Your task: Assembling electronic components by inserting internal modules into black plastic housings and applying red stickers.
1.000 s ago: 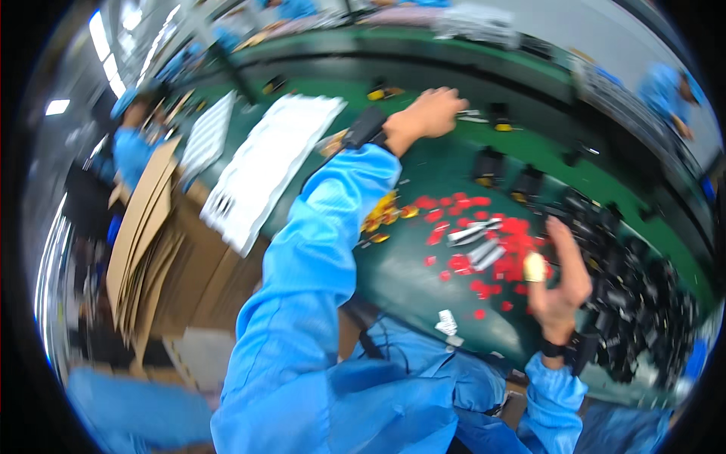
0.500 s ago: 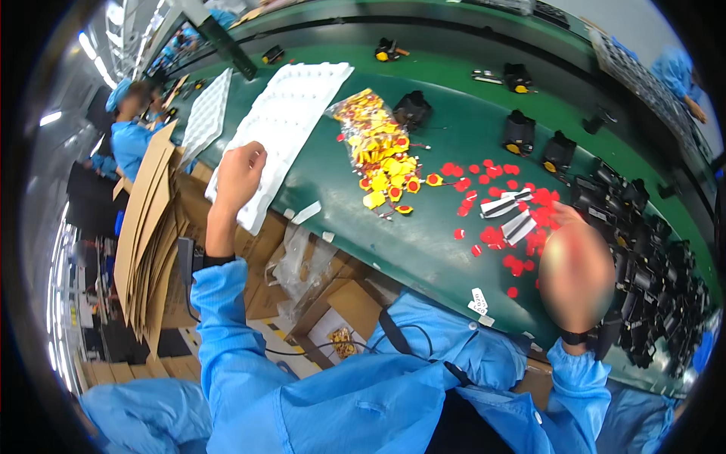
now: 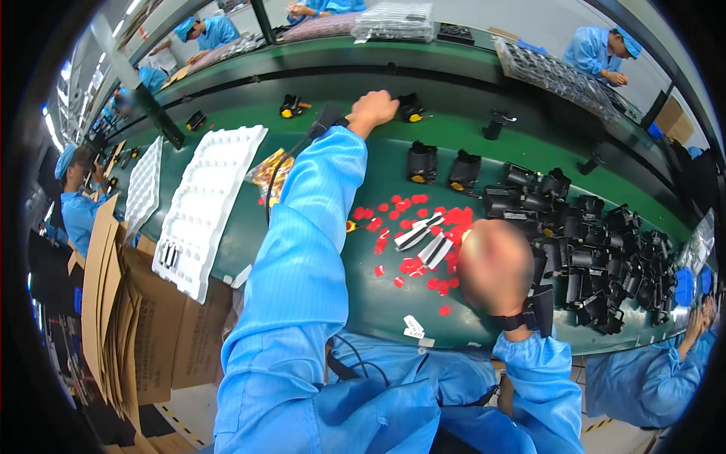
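My left hand reaches far across the green bench, fingers curled beside a black plastic housing with a yellow piece on it. What its fingertips hold, if anything, is hidden. My right hand is blurred over the bench, at the right edge of scattered red discs; its fingers cannot be made out. Among the discs lie black-and-white strips. A white moulded tray lies to the left, with a few dark pieces at its near end. My left sleeve partly covers a bag of yellow and red parts.
Many black housings crowd the right of the bench. Two more stand behind the discs. Flattened cardboard leans at the left. Co-workers sit beyond the raised shelf, and a person's hands show at far right.
My left hand has left the white tray and swung right and away to the far housing. The view has turned right. My right hand stays beside the red discs.
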{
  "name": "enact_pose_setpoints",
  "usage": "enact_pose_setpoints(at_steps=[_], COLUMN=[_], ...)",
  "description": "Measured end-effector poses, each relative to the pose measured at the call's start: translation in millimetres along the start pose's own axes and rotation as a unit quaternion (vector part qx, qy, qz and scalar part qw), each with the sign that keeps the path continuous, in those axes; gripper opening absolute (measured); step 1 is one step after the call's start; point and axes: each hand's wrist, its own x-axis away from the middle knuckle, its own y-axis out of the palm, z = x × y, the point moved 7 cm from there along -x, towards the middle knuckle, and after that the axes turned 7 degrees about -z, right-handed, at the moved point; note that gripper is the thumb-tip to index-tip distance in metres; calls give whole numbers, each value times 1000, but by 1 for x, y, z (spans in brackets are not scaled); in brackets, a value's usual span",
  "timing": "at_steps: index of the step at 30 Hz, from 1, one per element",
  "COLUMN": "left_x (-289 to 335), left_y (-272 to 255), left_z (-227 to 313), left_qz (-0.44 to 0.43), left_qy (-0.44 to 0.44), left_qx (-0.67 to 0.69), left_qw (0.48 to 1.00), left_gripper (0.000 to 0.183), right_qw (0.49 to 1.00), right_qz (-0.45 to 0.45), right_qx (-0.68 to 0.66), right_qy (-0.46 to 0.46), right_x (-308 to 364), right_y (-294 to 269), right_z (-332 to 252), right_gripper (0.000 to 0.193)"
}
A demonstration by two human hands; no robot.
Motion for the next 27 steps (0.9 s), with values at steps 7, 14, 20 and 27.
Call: enact_pose_setpoints(at_steps=[7,14,20,27], left_x=[-25,19,124,164], left_y=[0,-34,-79,-26], left_z=[-15,12,73,89], left_qz=[-46,59,-87,-160], left_qy=[120,225,339,318], left_qx=[-87,-65,88,-18], left_qw=[988,970,933,934], left_gripper=[25,19,51,67], right_qw=[999,999,999,994], right_qz=[3,-6,3,25], right_qx=[4,-8,-6,-49], right_qy=[-38,-50,-38,-93], right_x=[-5,-3,-5,4], right_y=[0,5,-1,3], right_z=[-4,-1,-12,-13], right_gripper=[24,27,22,25])
